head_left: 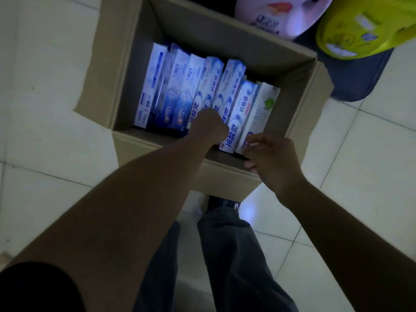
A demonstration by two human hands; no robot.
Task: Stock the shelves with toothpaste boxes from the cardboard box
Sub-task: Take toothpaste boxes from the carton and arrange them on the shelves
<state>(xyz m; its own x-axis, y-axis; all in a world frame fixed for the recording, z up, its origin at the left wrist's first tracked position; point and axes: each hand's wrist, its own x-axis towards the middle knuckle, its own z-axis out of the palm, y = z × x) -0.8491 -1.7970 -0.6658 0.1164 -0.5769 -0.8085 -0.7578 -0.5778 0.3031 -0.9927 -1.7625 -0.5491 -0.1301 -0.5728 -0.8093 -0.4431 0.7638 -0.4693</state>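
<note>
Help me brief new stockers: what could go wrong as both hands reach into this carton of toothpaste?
The left hand digs into the tightly packed toothpaste boxes; pulling one may drag or crush neighbours.
The right hand reaches only the near end of the white box; it could slip.
Dim light may hide the mixed brands.

So you've got a pale tiled floor (45, 64) all around, big square tiles with thin dark grout lines and a couple of small dark specks over on the left. Up top there's a pink-and-white pack (276, 14) with some orange artwork and dark lettering, way too blurry to read. Just right of it is a yellow-green pack (360, 25) with pale labels, also blurred. That yellow one overlaps a dark blue rounded thing (355, 75); can't tell what it is.
</note>
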